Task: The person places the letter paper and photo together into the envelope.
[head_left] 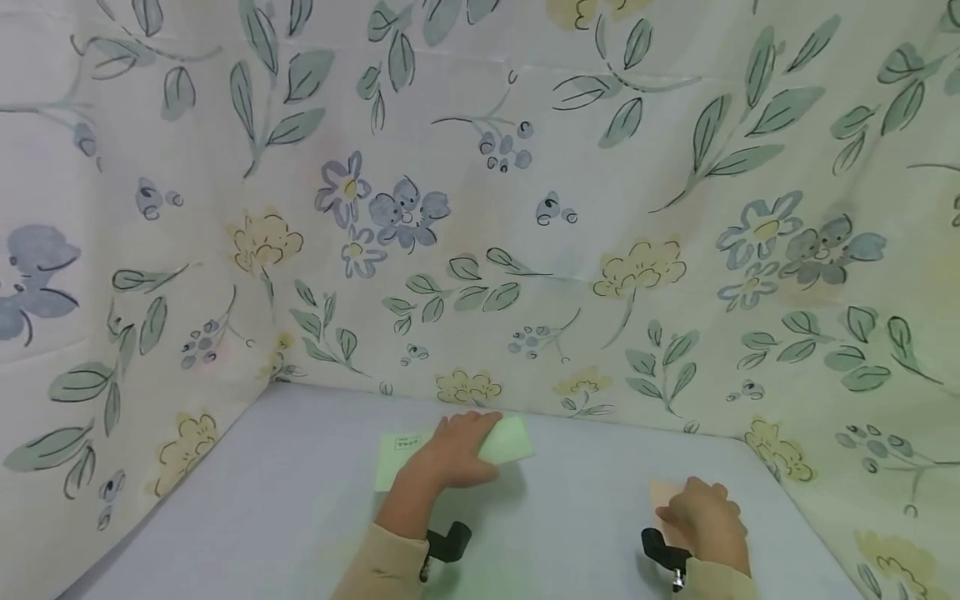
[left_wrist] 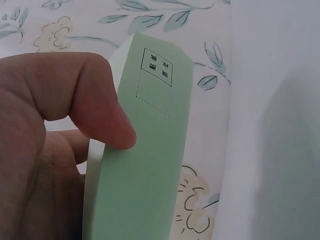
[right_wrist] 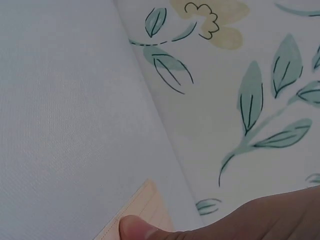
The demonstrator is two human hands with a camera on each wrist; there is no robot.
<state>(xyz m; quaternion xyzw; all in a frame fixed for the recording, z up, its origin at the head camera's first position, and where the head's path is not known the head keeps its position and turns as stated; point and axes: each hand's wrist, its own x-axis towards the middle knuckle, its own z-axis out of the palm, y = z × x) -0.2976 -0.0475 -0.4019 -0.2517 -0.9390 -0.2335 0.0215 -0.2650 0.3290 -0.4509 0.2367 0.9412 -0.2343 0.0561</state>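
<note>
Pale green paper makes the envelope (head_left: 397, 463) which the left hand (head_left: 452, 457) is holding at the far part of the white tabletop (head_left: 300, 475). This grip is narrow: in the left wrist view one fingertip presses the green face, and another finger is behind. What lies inside the envelope I cannot tell from these views. From the head camera, green paper appears on both sides of the hand, and probably it is one same envelope. A soft shadow lies on the tabletop below its right part.

Toward the right side, the right hand (head_left: 708, 515) pinches a peach-coloured paper (head_left: 663, 493), with the thumb upon its edge. The hand covers much of this paper, near the tabletop's right border.

Only the left wrist view shows clearly the printed box (left_wrist: 157, 67), with four characters and a dotted frame joined to it. Only the right wrist view shows the fine lines on the peach-coloured paper. Behind the tabletop hangs the floral cloth (head_left: 480, 250), patterned with leaves and flowers.
</note>
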